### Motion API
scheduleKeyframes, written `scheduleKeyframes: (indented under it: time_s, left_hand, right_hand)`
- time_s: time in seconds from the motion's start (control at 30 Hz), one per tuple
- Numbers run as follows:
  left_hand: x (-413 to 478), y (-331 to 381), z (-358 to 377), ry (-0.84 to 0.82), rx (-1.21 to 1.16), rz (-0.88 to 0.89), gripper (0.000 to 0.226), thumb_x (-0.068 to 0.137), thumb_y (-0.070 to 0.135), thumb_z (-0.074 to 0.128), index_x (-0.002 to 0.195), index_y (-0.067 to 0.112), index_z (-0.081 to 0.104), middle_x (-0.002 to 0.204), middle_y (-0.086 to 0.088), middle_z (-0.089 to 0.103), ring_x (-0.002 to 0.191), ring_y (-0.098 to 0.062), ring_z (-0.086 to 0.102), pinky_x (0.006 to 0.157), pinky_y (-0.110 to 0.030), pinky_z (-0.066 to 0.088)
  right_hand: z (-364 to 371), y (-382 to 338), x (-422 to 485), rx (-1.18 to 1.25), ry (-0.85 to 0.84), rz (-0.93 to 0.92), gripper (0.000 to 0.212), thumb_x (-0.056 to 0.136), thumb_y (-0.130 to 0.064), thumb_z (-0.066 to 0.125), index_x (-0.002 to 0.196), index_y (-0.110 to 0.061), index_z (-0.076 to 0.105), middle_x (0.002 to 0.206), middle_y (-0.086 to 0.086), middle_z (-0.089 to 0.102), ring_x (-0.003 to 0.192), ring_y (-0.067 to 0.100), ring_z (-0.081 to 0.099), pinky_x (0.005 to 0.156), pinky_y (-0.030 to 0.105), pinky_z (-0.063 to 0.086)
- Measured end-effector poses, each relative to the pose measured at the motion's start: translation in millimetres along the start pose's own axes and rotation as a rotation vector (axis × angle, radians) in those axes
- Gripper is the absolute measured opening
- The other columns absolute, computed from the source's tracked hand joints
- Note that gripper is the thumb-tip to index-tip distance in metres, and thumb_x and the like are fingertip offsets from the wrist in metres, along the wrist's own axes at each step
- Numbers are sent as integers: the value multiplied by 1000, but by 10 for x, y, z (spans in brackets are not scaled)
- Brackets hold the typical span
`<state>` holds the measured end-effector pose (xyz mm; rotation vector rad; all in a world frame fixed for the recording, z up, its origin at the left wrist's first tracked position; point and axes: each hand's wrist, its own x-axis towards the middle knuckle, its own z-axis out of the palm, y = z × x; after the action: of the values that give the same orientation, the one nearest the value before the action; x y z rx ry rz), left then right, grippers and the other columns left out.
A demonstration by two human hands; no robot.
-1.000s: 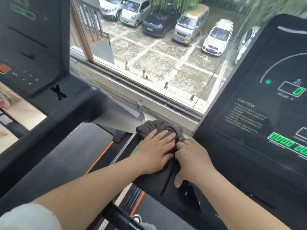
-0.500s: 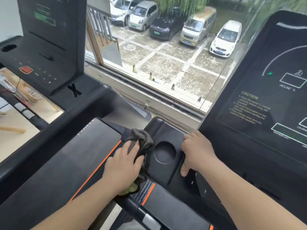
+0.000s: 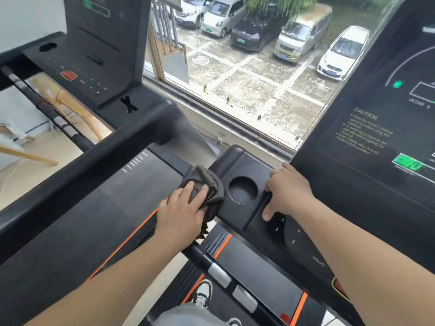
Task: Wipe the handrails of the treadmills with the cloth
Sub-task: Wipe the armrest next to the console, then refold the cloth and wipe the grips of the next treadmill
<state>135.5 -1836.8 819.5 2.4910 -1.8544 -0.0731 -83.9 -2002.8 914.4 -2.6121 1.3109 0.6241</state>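
- The left hand (image 3: 181,214), in the middle of the frame, holds a dark grey cloth (image 3: 208,184). Its fingers are bent over the bunched fabric, and a fold hangs below the palm.
- The cloth lies against the left edge of the black console (image 3: 237,161), just beside the round cup holder (image 3: 242,190).
- The right hand (image 3: 288,191), right of centre, grips a raised edge of the console. Its fingers are curled over that edge and its thumb points down toward the number keys.
- The handrail (image 3: 221,275), a black bar with silver pads, runs down and to the right below the left hand. Neither hand touches it.
- A dark display (image 3: 376,137) with green digits fills the right side of the frame.
- A second treadmill's panel (image 3: 98,74) stands at the upper left.
- Parked cars (image 3: 301,41) show through the window at the top.
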Motion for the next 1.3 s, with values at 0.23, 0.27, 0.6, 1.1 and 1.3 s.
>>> scheduleKeyframes:
  time_s: [0.23,0.27,0.6,1.1,1.3]
  left_hand:
    - [541,100,-232,-227,-420,-199,48,104,52,30,151,45,31,143,4,51,122,-33,55,99,-52,48]
    - [394,123,-180,-163,-302,-195,47,105,50,33,151,42,34,142,4,52,122,-31,55,97,-51,48]
    - [-653,-149,-61,152,-98,-109,37,95,36,46,129,34,63,133,9,65,116,-24,63,87,-43,52]
    - [-1130,-83,109,-27,17,-197,68,102,42,46,161,32,14,171,-4,12,154,-32,16,121,-59,16]
    - [-1648,-340,-62,50,-350,-114,83,86,23,61,161,14,25,167,-8,24,157,-24,14,128,-45,6]
  right_hand:
    - [7,-96,-188,-84,48,13,66,70,-60,84,126,-28,68,118,-8,56,130,20,43,120,35,24]
    - [74,-117,-239,-93,102,0,60,74,-56,81,125,-28,67,118,-7,57,124,20,44,117,35,28]
    - [853,-931,-731,687,202,-168,50,96,-1,48,135,-27,65,125,-12,66,121,15,59,97,31,49]
    - [991,-1588,-1082,637,305,-349,69,93,-4,63,153,-33,45,156,-26,34,143,-3,34,112,17,30]
    - [930,-2249,-696,317,194,-645,93,81,1,64,162,-22,25,169,-6,19,156,14,20,124,34,29]
